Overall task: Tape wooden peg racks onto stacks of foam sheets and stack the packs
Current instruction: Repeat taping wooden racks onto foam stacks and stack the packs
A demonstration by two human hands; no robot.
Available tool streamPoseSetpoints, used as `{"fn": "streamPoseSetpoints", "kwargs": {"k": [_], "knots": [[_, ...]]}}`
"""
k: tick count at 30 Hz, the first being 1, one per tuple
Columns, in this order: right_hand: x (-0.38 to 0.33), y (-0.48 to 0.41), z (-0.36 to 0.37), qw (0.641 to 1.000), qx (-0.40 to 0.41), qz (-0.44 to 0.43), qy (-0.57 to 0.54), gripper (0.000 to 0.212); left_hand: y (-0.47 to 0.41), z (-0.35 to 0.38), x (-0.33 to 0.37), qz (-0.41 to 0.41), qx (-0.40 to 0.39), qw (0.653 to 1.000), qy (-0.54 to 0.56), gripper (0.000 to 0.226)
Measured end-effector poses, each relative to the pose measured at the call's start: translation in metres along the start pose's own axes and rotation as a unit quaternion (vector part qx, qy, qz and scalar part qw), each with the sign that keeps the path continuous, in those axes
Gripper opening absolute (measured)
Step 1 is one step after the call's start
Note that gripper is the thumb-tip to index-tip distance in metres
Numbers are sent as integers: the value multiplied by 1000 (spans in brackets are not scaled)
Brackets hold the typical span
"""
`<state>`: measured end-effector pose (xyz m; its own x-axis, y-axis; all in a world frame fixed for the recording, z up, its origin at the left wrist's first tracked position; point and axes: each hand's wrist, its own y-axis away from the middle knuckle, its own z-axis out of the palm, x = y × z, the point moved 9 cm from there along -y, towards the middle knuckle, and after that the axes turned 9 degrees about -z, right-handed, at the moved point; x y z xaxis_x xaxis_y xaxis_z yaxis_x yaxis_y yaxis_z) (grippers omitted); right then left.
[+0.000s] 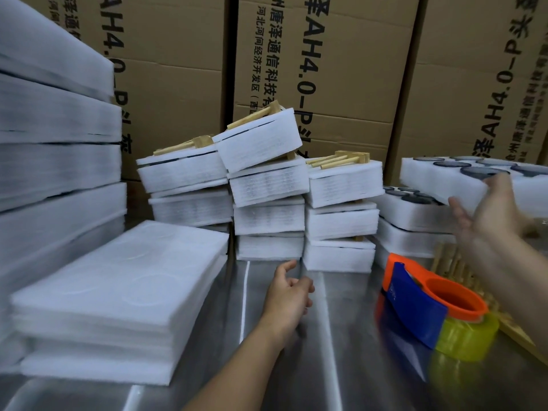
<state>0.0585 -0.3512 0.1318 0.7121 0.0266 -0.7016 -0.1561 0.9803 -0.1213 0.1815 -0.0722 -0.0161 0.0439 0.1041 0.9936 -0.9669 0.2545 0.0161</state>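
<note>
Several taped packs of white foam sheets with wooden peg racks (341,160) on top stand piled in three columns (268,185) at the back of the metal table (332,336). My left hand (289,295) hovers over the table in front of them, fingers loosely spread, holding nothing. Raised at the right, my right hand (489,215) touches the near edge of a foam stack with round cut-outs (439,176); it is blurred. An orange and blue tape dispenser with yellow tape (427,310) sits at the right front. Loose wooden peg racks (462,271) lie behind it.
A flat stack of foam sheets (118,292) lies at the left front. Tall foam piles (53,137) rise along the left edge. Printed cardboard cartons (326,69) wall off the back. More cut-out foam stacks (412,215) sit at the right.
</note>
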Motion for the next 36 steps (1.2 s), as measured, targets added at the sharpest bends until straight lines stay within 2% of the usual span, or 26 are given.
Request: {"fn": "streamPoseSetpoints", "kwargs": {"k": [2,6,9,12,17,21,23,26,29,30,33,36], "knots": [[-9,22,-14,999,-23,7,-33,57,2,0,1,-2,-3,1000,-6,37],[-17,78,-40,989,-119,55,-71,23,6,0,2,-11,-9,1000,2,26],[-12,117,-62,980,-145,106,-82,29,8,0,5,-17,-14,999,41,19],[0,156,-77,975,-152,139,-86,22,9,-1,9,-42,-26,992,115,10],[42,206,-99,964,-135,225,-30,20,10,-23,13,-41,15,981,186,37],[69,224,-113,952,-155,263,38,29,9,-33,12,-36,48,981,183,39],[76,228,-118,942,-171,280,74,39,9,-27,10,-51,32,985,162,48],[78,230,-117,926,-195,309,95,36,9,-14,1,-104,-23,978,181,58],[75,239,-112,898,-237,357,99,19,10,-16,1,-119,-28,975,185,42],[75,244,-110,884,-262,373,101,19,10,-18,0,-119,-24,975,187,38],[75,249,-116,843,-331,404,128,38,8,-24,-2,-128,-4,975,184,28],[60,252,-112,784,-443,407,153,62,10,-26,-2,-125,10,978,166,28]]}}
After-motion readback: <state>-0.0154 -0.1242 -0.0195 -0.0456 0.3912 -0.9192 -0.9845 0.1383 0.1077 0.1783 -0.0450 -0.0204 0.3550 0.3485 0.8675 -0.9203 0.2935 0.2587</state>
